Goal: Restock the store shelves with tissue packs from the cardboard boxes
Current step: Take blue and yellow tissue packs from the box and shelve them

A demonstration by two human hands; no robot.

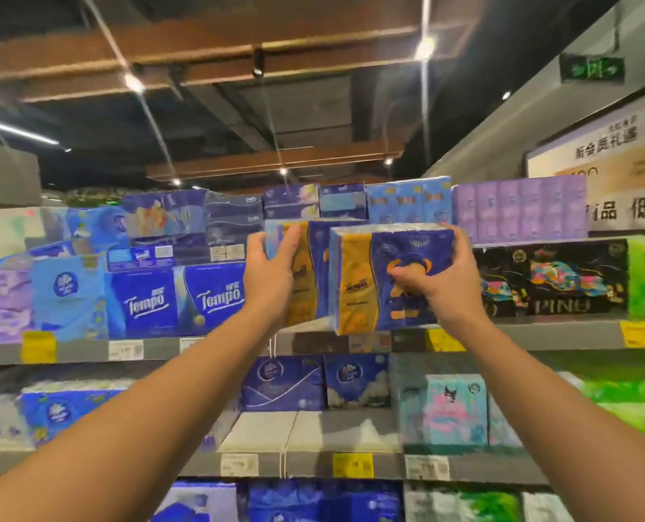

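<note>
Both your bare forearms reach up and forward from the bottom corners toward the upper shelf (539, 335). That shelf holds blue Tempo boxes (177, 299) on the left and dark patterned packs (551, 280) on the right; between them stand two blue-and-gold tissue packs. Your right hand (432, 275) grips the nearer pack (366, 280), thumb across its front, fingers curled over its right edge, its base at the shelf lip. Your left hand (270, 271) lies with straight fingers pressed against the left side of the farther pack (313, 273), just behind and touching the first. Purple packs (520, 211) sit on the top tier.
</note>
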